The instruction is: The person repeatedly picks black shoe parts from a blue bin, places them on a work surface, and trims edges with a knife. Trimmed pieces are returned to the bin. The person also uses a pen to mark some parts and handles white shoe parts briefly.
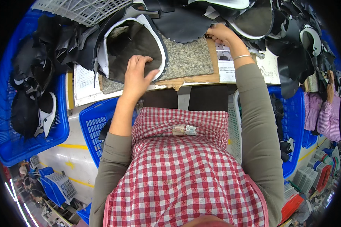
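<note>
Left hand [137,73] flat, fingers spread on dark leather piece [134,47], right hand [220,34] pinching black piece's [182,22] edge

1. you have two bare hands at the bench, the left hand [137,73] and the right hand [220,34].
2. one speckled grey stone slab [189,60].
3. one thin silver bracelet [241,57].
4. three blue plastic mesh baskets: [11,143], [93,125], [295,125].
</note>
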Motion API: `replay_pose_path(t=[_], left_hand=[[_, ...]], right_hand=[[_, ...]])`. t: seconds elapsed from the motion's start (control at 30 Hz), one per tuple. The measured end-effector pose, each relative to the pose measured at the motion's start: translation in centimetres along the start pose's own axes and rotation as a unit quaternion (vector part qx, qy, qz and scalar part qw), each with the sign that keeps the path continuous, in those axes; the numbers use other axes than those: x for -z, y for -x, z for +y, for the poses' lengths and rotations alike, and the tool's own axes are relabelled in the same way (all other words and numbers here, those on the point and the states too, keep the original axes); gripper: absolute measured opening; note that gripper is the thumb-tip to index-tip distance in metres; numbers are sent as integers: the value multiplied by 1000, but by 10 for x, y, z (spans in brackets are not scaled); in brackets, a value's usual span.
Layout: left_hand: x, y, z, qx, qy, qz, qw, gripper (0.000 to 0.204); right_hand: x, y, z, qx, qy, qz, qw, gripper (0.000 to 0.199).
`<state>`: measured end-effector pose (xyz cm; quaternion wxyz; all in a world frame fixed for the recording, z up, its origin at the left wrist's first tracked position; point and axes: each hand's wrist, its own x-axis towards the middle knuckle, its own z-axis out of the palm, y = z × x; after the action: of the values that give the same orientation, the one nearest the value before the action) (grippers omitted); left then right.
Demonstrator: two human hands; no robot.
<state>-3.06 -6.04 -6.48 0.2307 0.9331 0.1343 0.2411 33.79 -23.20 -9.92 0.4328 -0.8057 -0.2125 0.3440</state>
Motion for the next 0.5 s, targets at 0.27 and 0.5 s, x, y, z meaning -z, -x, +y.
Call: replay_pose_path(t=[0.27, 0.5], left_hand=[[3, -20, -47, 10, 67, 88, 994, 22], [5, -34, -62, 51, 146, 31, 988, 29]], right_hand=[[-22, 159, -14, 53, -388, -262, 882, 20], [-162, 146, -75, 252, -238, -171, 922, 14]])
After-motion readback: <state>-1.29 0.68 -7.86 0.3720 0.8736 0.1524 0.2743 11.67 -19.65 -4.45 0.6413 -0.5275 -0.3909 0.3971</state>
